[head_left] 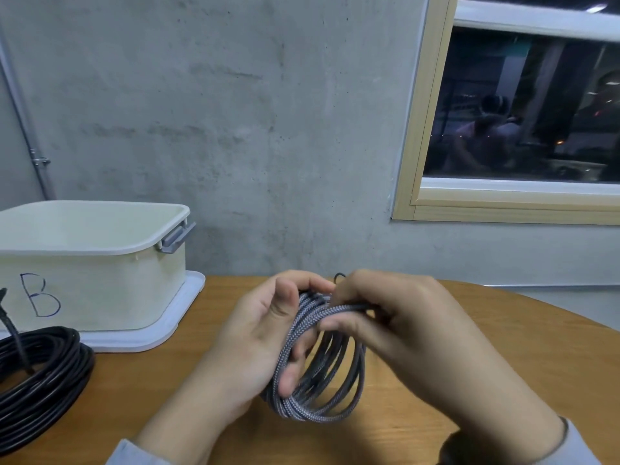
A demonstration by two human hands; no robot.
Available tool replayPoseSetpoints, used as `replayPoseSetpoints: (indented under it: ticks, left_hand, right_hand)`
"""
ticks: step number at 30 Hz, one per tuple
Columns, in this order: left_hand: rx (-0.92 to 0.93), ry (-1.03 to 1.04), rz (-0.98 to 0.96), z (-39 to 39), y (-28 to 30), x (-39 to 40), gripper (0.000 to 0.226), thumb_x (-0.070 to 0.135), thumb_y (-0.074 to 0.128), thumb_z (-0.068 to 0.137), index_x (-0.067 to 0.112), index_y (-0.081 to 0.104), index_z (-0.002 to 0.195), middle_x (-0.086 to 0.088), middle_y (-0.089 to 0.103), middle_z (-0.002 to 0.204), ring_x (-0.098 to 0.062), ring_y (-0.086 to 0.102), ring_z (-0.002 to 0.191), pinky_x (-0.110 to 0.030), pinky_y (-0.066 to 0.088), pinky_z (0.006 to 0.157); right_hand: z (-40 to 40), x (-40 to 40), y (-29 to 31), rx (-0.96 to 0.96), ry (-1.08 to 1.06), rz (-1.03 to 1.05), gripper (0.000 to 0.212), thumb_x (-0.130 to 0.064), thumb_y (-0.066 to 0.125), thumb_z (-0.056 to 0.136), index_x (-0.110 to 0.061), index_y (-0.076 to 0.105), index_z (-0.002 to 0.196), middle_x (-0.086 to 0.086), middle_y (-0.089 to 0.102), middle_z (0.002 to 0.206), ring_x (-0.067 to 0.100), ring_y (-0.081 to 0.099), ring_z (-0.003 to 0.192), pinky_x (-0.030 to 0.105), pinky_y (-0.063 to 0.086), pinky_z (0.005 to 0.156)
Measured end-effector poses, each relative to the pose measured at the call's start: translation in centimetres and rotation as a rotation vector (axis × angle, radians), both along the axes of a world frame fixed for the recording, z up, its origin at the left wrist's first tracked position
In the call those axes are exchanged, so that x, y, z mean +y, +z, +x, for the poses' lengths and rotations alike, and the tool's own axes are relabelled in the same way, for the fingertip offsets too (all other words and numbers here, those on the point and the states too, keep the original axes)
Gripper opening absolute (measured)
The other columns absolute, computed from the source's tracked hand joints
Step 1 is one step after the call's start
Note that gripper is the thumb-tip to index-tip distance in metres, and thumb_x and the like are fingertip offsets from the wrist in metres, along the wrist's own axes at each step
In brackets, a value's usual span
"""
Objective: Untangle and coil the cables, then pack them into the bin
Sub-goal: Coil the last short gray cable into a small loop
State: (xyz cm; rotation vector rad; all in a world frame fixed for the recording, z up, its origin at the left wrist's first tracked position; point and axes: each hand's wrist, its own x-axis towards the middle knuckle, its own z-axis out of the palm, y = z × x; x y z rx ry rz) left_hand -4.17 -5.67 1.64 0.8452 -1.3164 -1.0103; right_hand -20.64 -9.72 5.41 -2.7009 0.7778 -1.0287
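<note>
Left hand (265, 333) curls round grey braided coil (318, 380), held upright over table (503, 347). Right hand (396, 327) pinches coil's top strands. Black coil (43, 374) lies far left, beside bin (100, 280) (marked "B").

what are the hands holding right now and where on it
Both hold the coiled grey braided cable: the left hand grips the coil's left side, and the right hand pinches the strands at its top.
</note>
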Motion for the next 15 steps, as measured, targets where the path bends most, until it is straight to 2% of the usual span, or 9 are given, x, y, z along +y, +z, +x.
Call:
replayPoseSetpoints:
  ticks: [2, 5, 9, 12, 15]
  left_hand:
    - [0.036, -0.062, 0.029, 0.3, -0.1, 0.0, 0.081, 0.089, 0.061, 0.044, 0.026, 0.066, 0.095, 0.000, 0.044, 0.050, -0.009, 0.036, 0.027, -0.019, 0.031, 0.035]
    - [0.092, -0.092, 0.047, 0.7, -0.1, 0.0, 0.085, 0.088, 0.063, 0.041, 0.024, 0.066, 0.097, -0.001, 0.044, 0.052, -0.008, 0.037, 0.028, -0.018, 0.033, 0.035]
    - [0.221, -0.144, 0.012, 0.5, 0.0, -0.1, 0.081, 0.076, 0.077, 0.038, 0.022, 0.067, 0.097, -0.003, 0.043, 0.053, -0.008, 0.038, 0.028, -0.018, 0.036, 0.034]
    - [0.154, -0.054, -0.009, 0.0, 0.1, -0.2, 0.069, 0.066, 0.086, 0.038, 0.029, 0.068, 0.093, -0.004, 0.042, 0.047, -0.011, 0.038, 0.030, -0.019, 0.035, 0.036]
    - [0.171, -0.036, -0.013, -0.4, 0.0, -0.2, 0.060, 0.061, 0.087, 0.044, 0.029, 0.068, 0.090, -0.003, 0.038, 0.045, -0.010, 0.036, 0.030, -0.019, 0.037, 0.036]
  right_hand:
    - [-0.5, -0.2, 0.3, -0.001, 0.017, 0.031, 0.026, -0.060, 0.042, 0.083, -0.041, 0.053, 0.096, -0.021, 0.061, 0.084, -0.002, 0.056, 0.073, 0.019, 0.043, 0.061]
    - [-0.4, -0.1, 0.1, -0.037, 0.027, 0.046, 0.016, -0.049, 0.046, 0.088, -0.042, 0.053, 0.100, -0.025, 0.061, 0.084, -0.001, 0.058, 0.076, 0.018, 0.043, 0.064]
    - [0.8, 0.5, -0.7, -0.147, -0.001, 0.070, 0.012, -0.046, 0.047, 0.085, -0.035, 0.042, 0.086, -0.020, 0.056, 0.069, 0.003, 0.049, 0.059, 0.020, 0.036, 0.054]
    - [1.7, 0.8, -1.2, -0.162, 0.012, 0.065, 0.016, -0.044, 0.048, 0.085, -0.033, 0.038, 0.080, -0.022, 0.051, 0.061, 0.002, 0.044, 0.055, 0.018, 0.033, 0.053]
    - [1.9, 0.9, -1.3, -0.210, -0.005, 0.076, 0.016, -0.042, 0.049, 0.086, -0.032, 0.038, 0.079, -0.021, 0.053, 0.061, 0.003, 0.045, 0.055, 0.017, 0.034, 0.053]
